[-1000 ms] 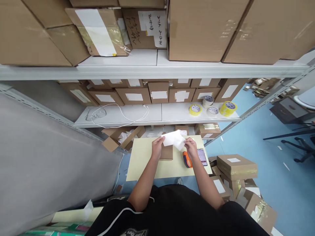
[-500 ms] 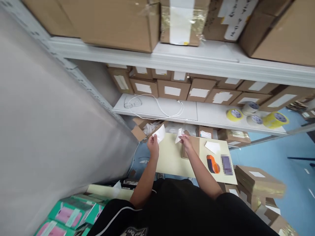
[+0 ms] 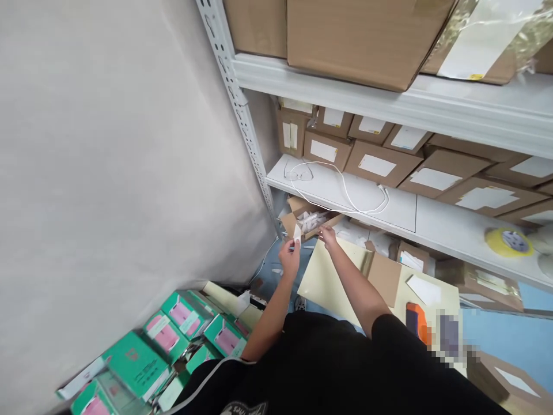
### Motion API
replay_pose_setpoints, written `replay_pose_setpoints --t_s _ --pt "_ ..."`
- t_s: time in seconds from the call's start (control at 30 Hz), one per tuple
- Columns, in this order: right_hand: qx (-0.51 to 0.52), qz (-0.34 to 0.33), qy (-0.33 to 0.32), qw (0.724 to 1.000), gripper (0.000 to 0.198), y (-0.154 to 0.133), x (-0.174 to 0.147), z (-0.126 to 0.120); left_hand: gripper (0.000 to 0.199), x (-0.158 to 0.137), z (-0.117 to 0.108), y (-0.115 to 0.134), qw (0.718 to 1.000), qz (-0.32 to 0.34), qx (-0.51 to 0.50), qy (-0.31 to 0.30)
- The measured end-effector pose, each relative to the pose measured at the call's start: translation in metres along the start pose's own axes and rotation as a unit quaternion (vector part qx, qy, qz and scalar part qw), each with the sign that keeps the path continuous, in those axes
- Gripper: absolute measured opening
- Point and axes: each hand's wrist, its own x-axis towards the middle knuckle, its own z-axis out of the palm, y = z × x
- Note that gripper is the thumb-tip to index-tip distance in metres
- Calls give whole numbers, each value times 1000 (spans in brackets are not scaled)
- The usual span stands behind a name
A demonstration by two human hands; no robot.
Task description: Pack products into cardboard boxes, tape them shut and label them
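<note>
by the open box [image 3: 288, 224], my left fingers [image 3: 293, 245] pinch paper [image 3: 297, 231], best lightly; whether my right fingers [image 3: 325, 232] grip i can't tell.

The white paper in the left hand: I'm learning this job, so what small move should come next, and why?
Probably let the white paper drop into the open box: the left hand holds it close to the box's near side in this view, and similar white scraps lie inside.

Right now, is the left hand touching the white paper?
Touching: the head view shows the left hand pinching the white paper at its lower end.
</note>
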Motion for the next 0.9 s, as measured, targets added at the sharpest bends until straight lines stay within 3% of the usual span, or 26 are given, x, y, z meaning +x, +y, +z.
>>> replay_pose_setpoints --t_s 0.17,0.23,0.33,0.4,0.47,0.57,0.67,0.73,0.8,0.9 --pt "22 4 -98 995 39 20 -54 -43 18 -8 28 -13 989 122 38 -75" --pt "34 -4 -104 994 46 26 -77 -65 13 -17 46 -14 973 188 54 -122" --pt "69 -49 -48 995 42 34 -100 -99 9 -36 77 -9 940 256 86 -207" --pt "96 -78 27 992 36 39 -106 -126 7 -52 98 -5 917 275 92 -275" --pt "131 -79 124 980 31 44 -107 -156 23 -68 119 -3 888 280 84 -354" --pt "174 -35 212 961 23 50 -107 -204 38 -93 150 -8 880 201 46 -428" --pt "194 23 206 959 18 58 -110 -243 29 -117 180 -20 907 13 -20 -420" --pt "205 49 181 961 18 65 -113 -260 31 -130 196 -28 903 -83 -61 -416" --pt "211 67 164 961 19 74 -115 -272 35 -141 208 -33 897 -129 -80 -416" --pt "184 75 174 964 25 88 -114 -285 34 -157 219 -37 905 -142 -56 -398"
